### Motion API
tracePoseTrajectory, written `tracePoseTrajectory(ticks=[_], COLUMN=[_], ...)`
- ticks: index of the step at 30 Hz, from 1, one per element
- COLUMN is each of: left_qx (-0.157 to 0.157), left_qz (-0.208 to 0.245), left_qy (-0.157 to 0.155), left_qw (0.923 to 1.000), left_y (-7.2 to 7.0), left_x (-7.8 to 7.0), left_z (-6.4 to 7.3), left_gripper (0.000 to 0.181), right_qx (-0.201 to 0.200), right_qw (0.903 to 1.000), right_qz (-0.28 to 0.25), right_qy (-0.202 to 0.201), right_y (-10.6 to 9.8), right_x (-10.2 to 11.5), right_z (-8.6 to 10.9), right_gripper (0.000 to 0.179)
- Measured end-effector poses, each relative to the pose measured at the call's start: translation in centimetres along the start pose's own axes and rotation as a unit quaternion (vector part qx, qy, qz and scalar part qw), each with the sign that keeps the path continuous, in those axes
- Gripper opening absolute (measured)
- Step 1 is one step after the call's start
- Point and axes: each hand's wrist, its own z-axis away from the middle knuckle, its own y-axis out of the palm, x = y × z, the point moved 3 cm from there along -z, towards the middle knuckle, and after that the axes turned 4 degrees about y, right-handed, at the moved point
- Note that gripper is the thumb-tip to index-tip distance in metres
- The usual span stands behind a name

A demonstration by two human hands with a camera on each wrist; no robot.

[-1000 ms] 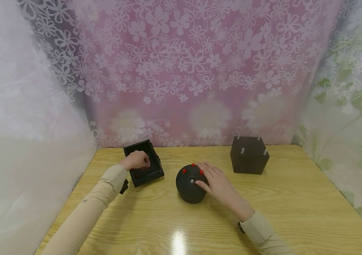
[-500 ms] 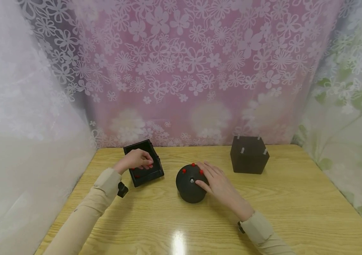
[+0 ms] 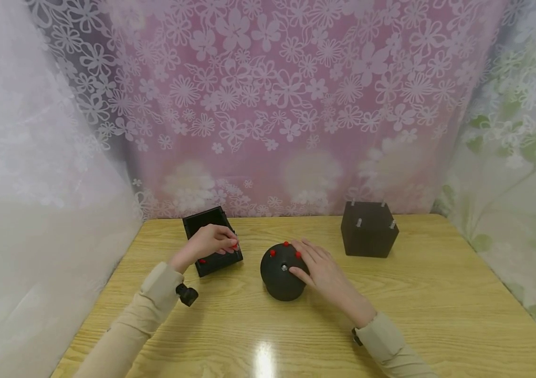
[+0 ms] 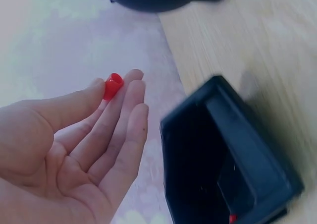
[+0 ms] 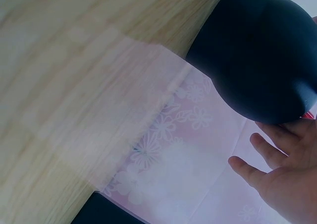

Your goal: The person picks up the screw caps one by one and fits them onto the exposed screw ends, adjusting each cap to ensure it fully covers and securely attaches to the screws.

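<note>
Left hand [image 3: 207,244]: we are seeing it pinching a hollow red cap [image 4: 113,86] at thumb and fingertip, over or just beside the right edge of an open black box [image 3: 220,265]. Box: holding at least one loose red piece [image 3: 202,261]. Right hand [image 3: 328,278]: resting extended fingers on a black dome [image 3: 279,287], grasping nothing that we are making out. Dome: bearing three red knobs [image 3: 273,253] and one bare peg [image 3: 284,268] beside the thumb. Farther right: a dark block [image 3: 369,241], carrying four clear pegs [image 3: 359,223].

Hazards, as we are judging them — the cap could be dropping, since only fingertips are securing it; the dome could be tipping under uneven pressure; the right fingers could be dislodging the nearest knob — they are lying just beside it.
</note>
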Motion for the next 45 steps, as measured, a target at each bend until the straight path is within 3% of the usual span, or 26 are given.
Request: tracePoseTrajectory(ticks=[8,18,30,37,45], left_qx=[-0.009,-0.032,-0.078,-0.123,-0.142], left_qz=[0.068,0.074,0.041,-0.004,-0.037], left_qy=[0.047,0.082,0.126,0.159,0.197], left_qw=[0.9965,0.9933,0.9881,0.9795,0.9694], left_y=[1.9,4.2,6.5,8.1,9.6], left_x=[-1.2,-2.3,-3.5,-4.5,-5.4], left_z=[0.6,1.1,1.2,1.2,0.9], left_gripper=[0.020,0.022,0.021,0.019,0.010], right_qx=[0.000,-0.005,-0.009,-0.003,-0.017], right_qw=[1.0000,1.0000,1.0000,1.0000,0.9997], right_qz=[0.000,0.003,-0.002,0.000,0.003], right_qy=[0.004,-0.001,-0.002,-0.005,-0.016], right_y=[0.1,0.1,0.2,0.2,0.3], right_x=[-0.1,-0.1,-0.2,-0.1,-0.2], right_z=[-0.1,-0.1,0.0,-0.1,-0.1], right_gripper=[0.068,0.067,0.067,0.067,0.067])
